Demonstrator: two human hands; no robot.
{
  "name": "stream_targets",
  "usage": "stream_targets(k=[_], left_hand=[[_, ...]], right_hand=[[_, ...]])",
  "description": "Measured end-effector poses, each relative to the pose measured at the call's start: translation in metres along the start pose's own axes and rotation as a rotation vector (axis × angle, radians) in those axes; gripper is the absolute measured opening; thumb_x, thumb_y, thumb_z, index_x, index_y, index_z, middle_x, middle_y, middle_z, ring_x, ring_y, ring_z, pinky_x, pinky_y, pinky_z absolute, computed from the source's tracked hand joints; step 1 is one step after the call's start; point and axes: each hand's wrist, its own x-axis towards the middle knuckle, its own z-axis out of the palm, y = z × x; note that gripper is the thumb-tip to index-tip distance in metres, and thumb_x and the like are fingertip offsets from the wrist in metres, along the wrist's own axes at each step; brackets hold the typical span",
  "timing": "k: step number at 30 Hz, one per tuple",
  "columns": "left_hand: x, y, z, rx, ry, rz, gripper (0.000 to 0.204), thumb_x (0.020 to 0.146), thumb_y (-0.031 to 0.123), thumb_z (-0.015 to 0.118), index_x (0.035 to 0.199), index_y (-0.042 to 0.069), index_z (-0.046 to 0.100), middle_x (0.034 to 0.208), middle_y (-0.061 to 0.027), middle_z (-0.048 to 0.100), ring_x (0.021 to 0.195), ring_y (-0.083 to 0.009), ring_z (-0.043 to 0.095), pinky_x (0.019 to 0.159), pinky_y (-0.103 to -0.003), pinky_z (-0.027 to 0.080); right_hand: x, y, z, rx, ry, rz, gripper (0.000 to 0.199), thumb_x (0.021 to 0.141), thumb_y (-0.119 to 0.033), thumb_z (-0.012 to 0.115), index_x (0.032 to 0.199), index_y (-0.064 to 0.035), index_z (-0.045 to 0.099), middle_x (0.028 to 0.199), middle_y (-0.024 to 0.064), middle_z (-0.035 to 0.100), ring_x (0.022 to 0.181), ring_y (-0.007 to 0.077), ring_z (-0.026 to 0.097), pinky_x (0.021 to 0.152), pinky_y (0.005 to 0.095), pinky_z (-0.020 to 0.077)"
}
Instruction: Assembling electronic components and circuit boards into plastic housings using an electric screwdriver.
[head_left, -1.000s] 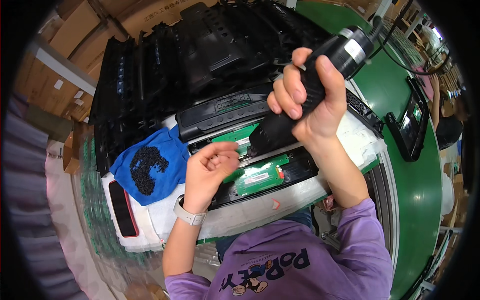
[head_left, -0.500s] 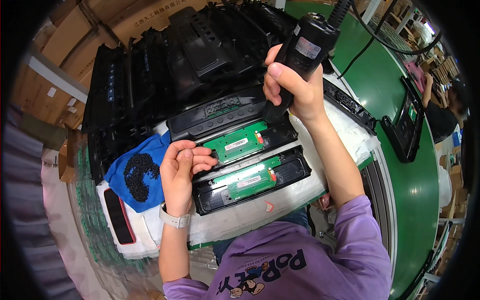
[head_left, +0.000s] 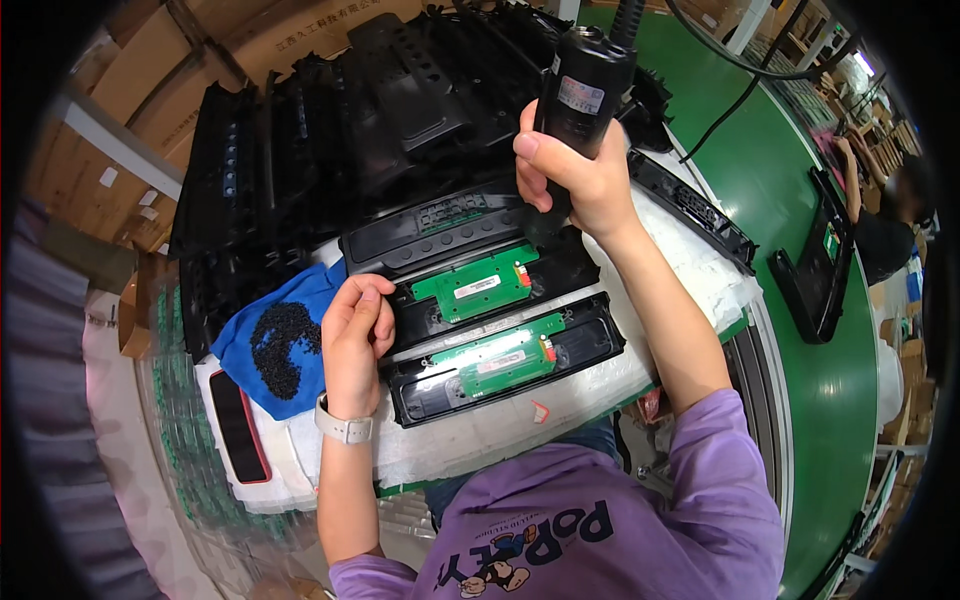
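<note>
A black electric screwdriver [head_left: 577,112] with a cord at its top is gripped in my right hand [head_left: 590,190]. Its lower end points down at the right end of a green circuit board [head_left: 455,285], which lies in a black plastic panel [head_left: 572,268]. The exact tip is hard to see. At that panel's left end is my left hand [head_left: 355,325], fingers curled and thumb pressed in; whatever they pinch is hidden. Nearer me lies a second black panel [head_left: 595,335] with another green board [head_left: 500,362].
Small black screws [head_left: 280,350] lie on a blue cloth [head_left: 240,335] at left, beside a red-edged phone [head_left: 240,425]. Black plastic housings [head_left: 400,90] are stacked behind. At right, another housing [head_left: 815,270] rests on a green belt [head_left: 730,120], with a person [head_left: 890,230] beyond.
My left hand has drawn back left from the board to the panel's end, its fingers more curled. The screwdriver's upper part has swung left, more upright. The housing on the belt has shifted slightly nearer.
</note>
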Motion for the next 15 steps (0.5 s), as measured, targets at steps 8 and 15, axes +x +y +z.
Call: stream_targets(k=[8,15], left_hand=[[-0.002,-0.004,-0.001,-0.047,-0.038,0.054,0.009,0.091,0.01,0.046,0.094,0.003,0.051,0.065,0.0006,0.048,0.05,-0.0052,0.038,0.046,-0.018,0.029],[-0.013,0.003,0.014,-0.036,-0.16,-0.015,0.014,0.088,0.01,0.054,0.096,-0.001,0.056,0.08,-0.0116,0.064,0.068,-0.0179,0.064,0.062,-0.024,0.051]], right_hand=[[-0.014,-0.012,0.011,-0.157,-0.033,-0.041,0.019,0.075,-0.013,0.062,0.071,-0.0008,0.048,0.052,0.0042,0.047,0.038,0.0113,0.044,0.038,0.0233,0.0345],[-0.025,-0.018,0.019,0.674,-0.026,-0.076,0.023,0.088,-0.028,0.044,0.094,-0.0059,0.048,0.053,0.0041,0.046,0.038,0.0141,0.043,0.046,0.0309,0.0395]])
